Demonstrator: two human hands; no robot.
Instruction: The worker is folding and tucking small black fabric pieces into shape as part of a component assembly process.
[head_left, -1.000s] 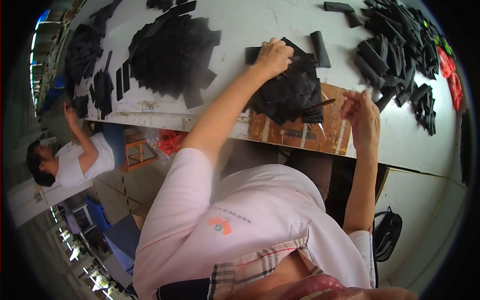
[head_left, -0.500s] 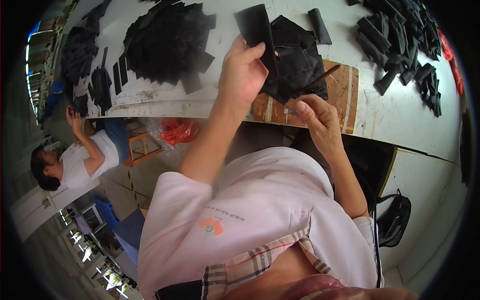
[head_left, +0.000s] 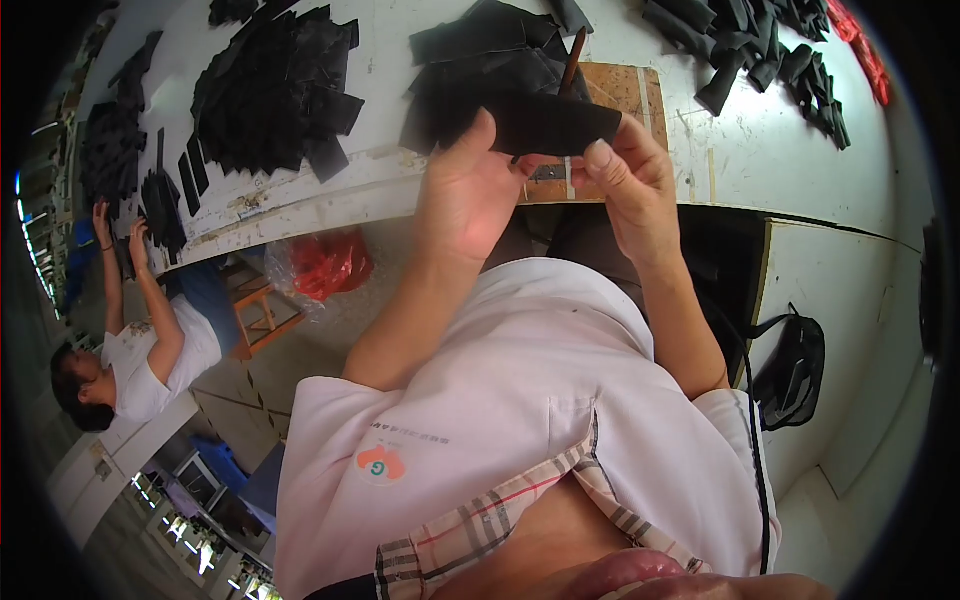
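Note:
A flat black fabric piece [head_left: 555,124] is stretched crosswise between my hands, above the near edge of the table. My left hand [head_left: 462,195] grips its left end, thumb up in front and fingers behind. At the right end my right hand [head_left: 640,190] pinches the piece between thumb and fingers. A slim brown stick [head_left: 574,62] rises from behind the fabric; its lower part is hidden, and I cannot tell what holds it. Just beyond lies a stack of black fabric pieces [head_left: 485,45], partly on a brown, worn board [head_left: 630,95].
A big heap of black pieces [head_left: 270,95] lies left on the white table [head_left: 390,190]. Rolled black pieces [head_left: 735,50] lie far right, near red plastic [head_left: 860,50]. A co-worker [head_left: 150,350] sits at the left. Below the table are a red bag [head_left: 330,265] and stool [head_left: 265,320].
The black piece has turned from upright to crosswise and come nearer. My right hand has risen to grip its right end. The brown stick now points upward behind it. The view has shifted.

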